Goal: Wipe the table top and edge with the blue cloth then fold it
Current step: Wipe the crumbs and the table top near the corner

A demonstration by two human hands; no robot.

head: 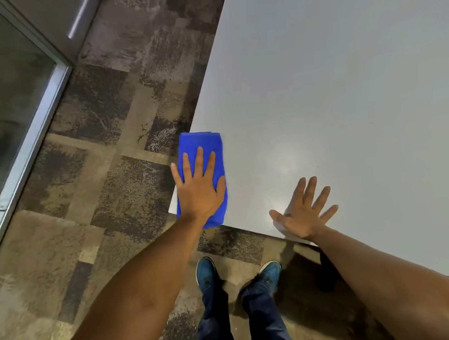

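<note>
A folded blue cloth [201, 144] lies over the left edge of the grey table [347, 87], close to its near corner, and part of it hangs past the edge. My left hand [198, 186] presses flat on the cloth with the fingers spread. My right hand [303, 210] rests flat on the bare table top near the front edge, fingers apart, holding nothing. The two hands are about a hand's width apart.
Patterned brown carpet [108, 182] covers the floor left of and in front of the table. A glass wall with a metal frame [33, 129] runs along the far left. My blue shoes [206, 274] stand just below the table's near corner.
</note>
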